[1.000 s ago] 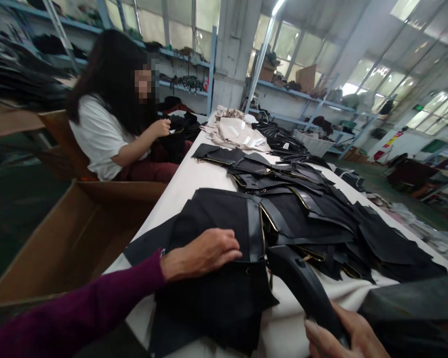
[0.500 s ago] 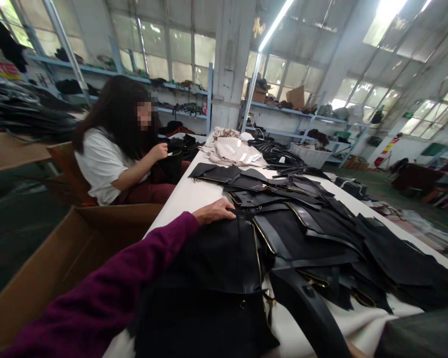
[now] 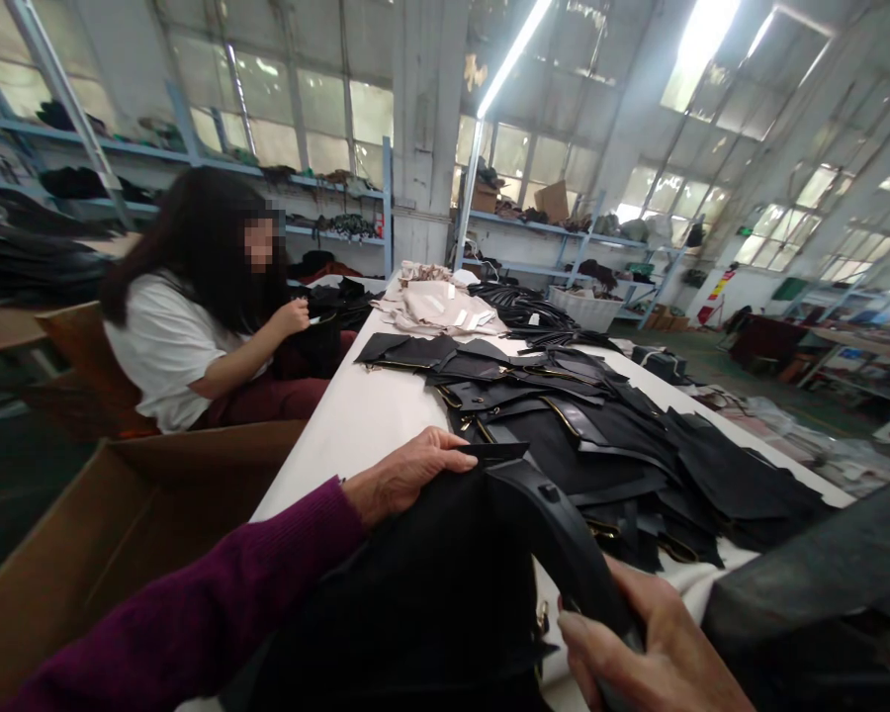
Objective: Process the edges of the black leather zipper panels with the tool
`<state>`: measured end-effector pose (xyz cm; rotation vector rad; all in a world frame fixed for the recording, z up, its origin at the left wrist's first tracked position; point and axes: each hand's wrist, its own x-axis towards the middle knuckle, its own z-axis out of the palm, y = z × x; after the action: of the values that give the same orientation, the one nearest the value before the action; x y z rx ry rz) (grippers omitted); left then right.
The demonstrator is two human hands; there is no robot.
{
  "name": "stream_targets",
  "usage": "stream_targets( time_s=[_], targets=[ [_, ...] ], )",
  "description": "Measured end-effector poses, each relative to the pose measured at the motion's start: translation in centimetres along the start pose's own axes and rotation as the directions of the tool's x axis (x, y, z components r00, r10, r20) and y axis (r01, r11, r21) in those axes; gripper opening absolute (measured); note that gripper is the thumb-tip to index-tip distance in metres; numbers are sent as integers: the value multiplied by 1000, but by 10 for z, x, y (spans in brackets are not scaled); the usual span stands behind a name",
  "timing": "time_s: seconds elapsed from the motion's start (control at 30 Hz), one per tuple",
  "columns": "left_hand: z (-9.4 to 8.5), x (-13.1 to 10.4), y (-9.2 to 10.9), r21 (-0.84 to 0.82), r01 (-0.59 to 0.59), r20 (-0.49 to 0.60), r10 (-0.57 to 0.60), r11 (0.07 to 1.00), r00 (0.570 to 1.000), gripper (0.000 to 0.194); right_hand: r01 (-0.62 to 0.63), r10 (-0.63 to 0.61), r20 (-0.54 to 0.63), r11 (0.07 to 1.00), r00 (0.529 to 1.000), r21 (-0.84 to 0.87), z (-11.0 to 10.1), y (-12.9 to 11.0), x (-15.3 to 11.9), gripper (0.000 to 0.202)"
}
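Garment or leather-goods workshop: black zippered pieces (image 3: 600, 435) heaped across the tabletop (image 3: 341, 425), loaded shelves (image 3: 326, 183) at upper left.

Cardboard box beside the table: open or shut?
Open: nothing covers the top of the cardboard box, so its inner walls show beside the table.

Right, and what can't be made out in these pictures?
Head view:
- Black tool, handle end: covered by the right hand.
- Black piece in the left hand, near end: cut off by the bottom edge.
- Seated person's dark item: too small and dark.
- Shelf goods: too small to identify.
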<state>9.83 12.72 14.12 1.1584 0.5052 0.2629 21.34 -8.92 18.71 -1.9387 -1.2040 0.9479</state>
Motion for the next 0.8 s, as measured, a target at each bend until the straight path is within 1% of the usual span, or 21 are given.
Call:
stream_targets(
  time_s=[0.07,0.13,0.2,0.27,0.33,0.43,0.53,0.6,0.67,0.7,0.77,0.8],
  targets=[
    [8,-6,-5,-41,-3,21,4,999,1000,16,10,-9,-7,999,1000,37,0,-3,1,18],
    [15,-10,-11,-83,-5,28,7,997,1000,15,42,-40,-43,999,998,36,-3,-4,2,19],
    [19,-13,-17,-116,-7,5,7,993,1000,15,69,-69,-103,998,992,-8,-10,-1,0,22],
    [21,-15,-22,-137,-7,-42,2,991,999,15,70,-77,-139,996,987,-56,-16,3,-4,27],
    [22,-16,-24,-148,-2,-82,-11,989,997,16,45,-50,-115,998,992,-49,-20,6,-13,30],
    [23,-19,-26,-161,4,-86,-18,987,996,17,16,-16,-35,1000,999,-9,-16,8,-26,25],
    [30,-25,-30,-170,-19,-22,15,985,1000,18,11,-13,44,999,999,34,-7,9,-31,15],
    [34,-31,-33,-161,-26,21,29,987,999,17,42,-43,33,998,999,43,-5,10,-30,14],
    [36,-39,-30,-144,-17,28,21,989,999,16,82,-81,-51,997,995,8,-9,11,-30,20],
    [37,-44,-25,-134,-15,12,16,991,1000,16,86,-87,-92,996,992,-10,-13,13,-30,25],
    [34,-56,-6,-109,-40,-55,34,993,998,17,75,-80,-153,997,985,-36,-24,20,-35,33],
    [32,-62,6,-88,-68,-101,59,994,993,17,60,-65,-160,998,985,-38,-29,24,-38,37]
  ],
)
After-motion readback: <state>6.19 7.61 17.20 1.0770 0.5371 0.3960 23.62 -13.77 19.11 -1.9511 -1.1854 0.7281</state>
